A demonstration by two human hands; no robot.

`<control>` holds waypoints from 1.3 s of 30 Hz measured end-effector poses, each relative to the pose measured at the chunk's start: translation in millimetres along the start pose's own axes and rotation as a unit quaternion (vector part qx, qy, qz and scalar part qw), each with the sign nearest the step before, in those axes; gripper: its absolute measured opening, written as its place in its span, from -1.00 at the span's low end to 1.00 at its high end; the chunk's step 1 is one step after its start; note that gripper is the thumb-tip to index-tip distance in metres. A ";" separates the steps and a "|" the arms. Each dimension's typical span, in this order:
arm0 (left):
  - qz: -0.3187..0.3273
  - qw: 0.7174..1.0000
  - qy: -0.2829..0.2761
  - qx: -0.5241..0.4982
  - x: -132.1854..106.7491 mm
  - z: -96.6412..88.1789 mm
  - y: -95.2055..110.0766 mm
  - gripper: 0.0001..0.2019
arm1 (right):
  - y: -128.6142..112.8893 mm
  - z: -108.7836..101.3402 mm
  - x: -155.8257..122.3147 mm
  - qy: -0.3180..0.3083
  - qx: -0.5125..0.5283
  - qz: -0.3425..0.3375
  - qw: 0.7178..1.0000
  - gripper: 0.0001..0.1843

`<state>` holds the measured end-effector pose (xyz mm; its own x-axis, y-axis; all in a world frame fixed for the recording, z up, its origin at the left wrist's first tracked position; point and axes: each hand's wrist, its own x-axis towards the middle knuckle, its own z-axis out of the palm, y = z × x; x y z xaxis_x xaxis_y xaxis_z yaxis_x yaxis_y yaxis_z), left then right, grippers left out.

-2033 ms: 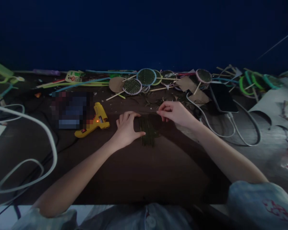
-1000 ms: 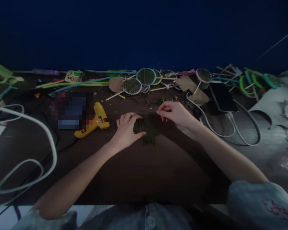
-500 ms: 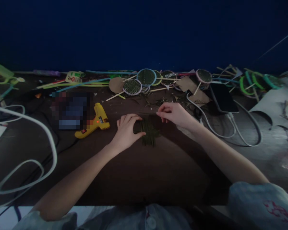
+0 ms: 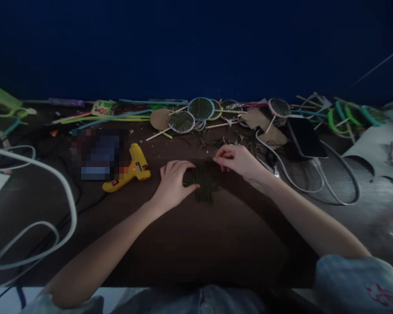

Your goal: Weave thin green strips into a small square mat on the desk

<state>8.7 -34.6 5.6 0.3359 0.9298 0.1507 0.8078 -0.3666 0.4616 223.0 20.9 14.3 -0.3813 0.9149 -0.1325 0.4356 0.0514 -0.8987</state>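
Observation:
A small dark-green woven patch of thin leaf strips (image 4: 204, 186) lies on the brown table, with loose strip ends sticking out at its edges. My left hand (image 4: 174, 183) rests at the patch's left side, thumb and forefinger spread apart and their tips touching its edge. At the patch's upper right, my right hand (image 4: 233, 160) is closed in a pinch. A thin leaf strip seems to run from those fingertips along the top of the patch, though it is dim and hard to make out.
A yellow glue gun (image 4: 131, 170) with a lit red light lies left of my left hand. Round mesh paddles on sticks (image 4: 200, 109) line the back. A phone (image 4: 307, 137) with white cables (image 4: 291, 185) lies at the right; a thick white cable (image 4: 72, 205) loops at the left.
My right hand has shifted slightly down toward the patch, its fingers still pinched. My left hand keeps its place at the patch's edge. The whole view has moved a little.

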 end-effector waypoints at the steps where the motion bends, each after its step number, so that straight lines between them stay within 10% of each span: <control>1: 0.001 1.000 0.001 0.000 0.0 0.0 0.0 -0.60 | -0.2 0.1 0.0 -0.001 0.000 0.000 1.000 -0.78; 39: -0.007 1.000 -0.003 0.009 -0.7 -0.7 2.3 -0.61 | -0.1 1.4 0.4 -0.007 -0.013 -0.005 1.000 -0.77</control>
<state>9.9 -36.1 7.1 0.3268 0.9347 0.1396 0.8214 -0.3540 0.4473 221.7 20.7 13.7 -0.3966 0.9088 -0.1293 0.4532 0.0714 -0.8886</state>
